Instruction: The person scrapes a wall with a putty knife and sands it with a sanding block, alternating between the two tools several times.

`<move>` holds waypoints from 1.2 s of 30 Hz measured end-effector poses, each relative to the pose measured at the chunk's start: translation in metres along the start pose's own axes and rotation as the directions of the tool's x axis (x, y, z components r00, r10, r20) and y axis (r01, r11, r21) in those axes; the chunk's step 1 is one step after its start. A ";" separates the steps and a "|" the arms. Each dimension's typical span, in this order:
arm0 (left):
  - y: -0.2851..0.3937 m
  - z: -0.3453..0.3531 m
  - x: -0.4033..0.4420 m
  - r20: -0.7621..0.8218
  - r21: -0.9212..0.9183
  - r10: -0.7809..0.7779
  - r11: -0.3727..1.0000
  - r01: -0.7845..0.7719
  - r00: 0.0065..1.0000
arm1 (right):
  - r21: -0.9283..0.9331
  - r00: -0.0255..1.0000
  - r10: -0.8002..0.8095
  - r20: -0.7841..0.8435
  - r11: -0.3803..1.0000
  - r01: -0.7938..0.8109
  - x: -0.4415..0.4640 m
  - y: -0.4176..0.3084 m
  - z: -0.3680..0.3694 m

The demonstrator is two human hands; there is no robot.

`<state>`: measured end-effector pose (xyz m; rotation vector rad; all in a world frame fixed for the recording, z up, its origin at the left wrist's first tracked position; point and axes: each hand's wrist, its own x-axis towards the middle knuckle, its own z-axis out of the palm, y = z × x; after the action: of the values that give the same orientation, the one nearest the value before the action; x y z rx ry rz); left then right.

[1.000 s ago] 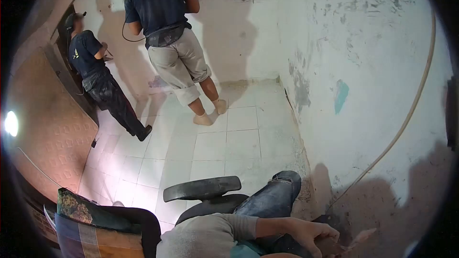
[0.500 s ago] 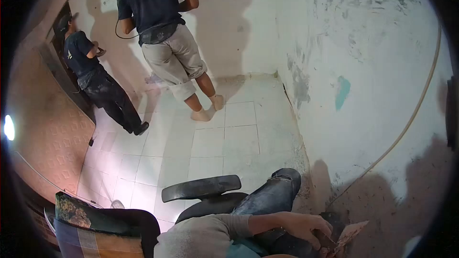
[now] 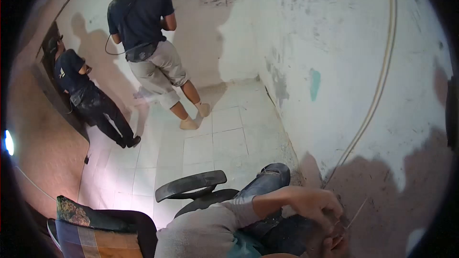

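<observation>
My left hand (image 3: 313,205) reaches out from a grey sleeve at the lower right, its fingers bent downward and closed. Just past its fingertips juts a thin, flat scraper (image 3: 358,212), seen almost edge-on; its handle is hidden among the fingers. Close below, my right hand (image 3: 331,247) shows only in part at the bottom edge, with its fingers curled up toward the left hand. What lies between its fingers is too dark and small to name. Both hands are over my dark lap, near my knee in worn jeans (image 3: 270,179).
A black chair armrest (image 3: 191,185) and a patterned cushion (image 3: 95,234) are beside me. A stained white wall (image 3: 334,114) with a hanging hose (image 3: 377,95) rises at right. Two people (image 3: 143,28) (image 3: 91,91) stand across the tiled floor (image 3: 198,150).
The view has shifted, so the people appear lower and further left. My left hand has risen and its fingers bend down more; the scraper has turned from its flat face to its edge.
</observation>
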<state>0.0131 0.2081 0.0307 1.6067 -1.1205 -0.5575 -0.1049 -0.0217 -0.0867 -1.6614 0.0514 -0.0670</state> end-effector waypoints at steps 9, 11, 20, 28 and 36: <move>-0.002 0.043 0.063 -0.153 -0.279 0.118 0.947 -0.158 0.981 | -0.056 0.875 -0.234 -0.423 0.971 0.232 -0.017 0.030 -0.013; -0.008 0.059 0.059 -0.134 -0.594 -0.071 0.804 -0.023 0.989 | 0.085 0.703 -0.238 -0.670 0.917 0.391 -0.010 -0.015 0.035; 0.007 0.114 0.105 -0.280 -0.441 0.088 0.873 -0.210 0.956 | -0.372 0.475 -0.546 -0.690 0.831 0.414 -0.018 -0.059 0.002; 0.016 0.115 0.155 -0.429 -0.544 -0.010 0.801 -0.249 0.903 | -0.564 0.598 -0.607 -0.523 0.773 0.292 0.005 -0.073 -0.003; 0.002 0.122 0.175 -0.442 -0.545 -0.036 0.805 -0.236 0.896 | -0.590 0.587 -0.608 -0.534 0.766 0.257 0.004 -0.059 -0.017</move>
<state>-0.0065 -0.0040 0.0224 1.0373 -0.6019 -0.3904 -0.1030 -0.0336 -0.0266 -1.9950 0.2430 -1.1912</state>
